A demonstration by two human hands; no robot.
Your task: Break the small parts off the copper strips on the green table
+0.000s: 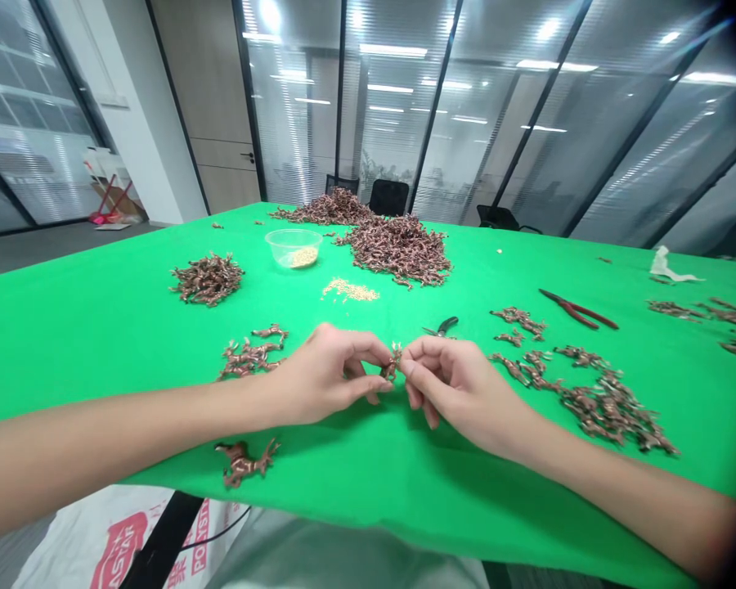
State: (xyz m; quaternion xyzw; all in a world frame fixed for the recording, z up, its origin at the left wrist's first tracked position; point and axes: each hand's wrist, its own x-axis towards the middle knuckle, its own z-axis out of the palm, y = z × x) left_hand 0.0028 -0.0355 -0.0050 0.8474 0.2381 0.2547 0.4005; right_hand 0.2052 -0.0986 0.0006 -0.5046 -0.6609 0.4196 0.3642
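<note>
Between the thumb and forefinger of my left hand (337, 372) is a small brown deer figurine (391, 370), held upright just above the green cloth. My right hand (451, 376) is closed in a pinch against the figurine's right side; whatever its fingertips hold is too small to make out. A larger-looking deer figurine (245, 463) lies near the front edge, below my left forearm. Several more figurines (249, 357) rest beyond that forearm. On the right, beside my right forearm, is a loose group of deer figurines (607, 405) with pale antlers.
Small pale-yellow pieces (351, 290) lie scattered ahead, near a clear plastic bowl (276, 241) holding more. Large heaps of brown figurines (398, 249) stand behind, with a smaller heap (208, 280) at left. Black-handled pliers (446, 325) and red-handled pliers (580, 309) lie on the green cloth (128, 327).
</note>
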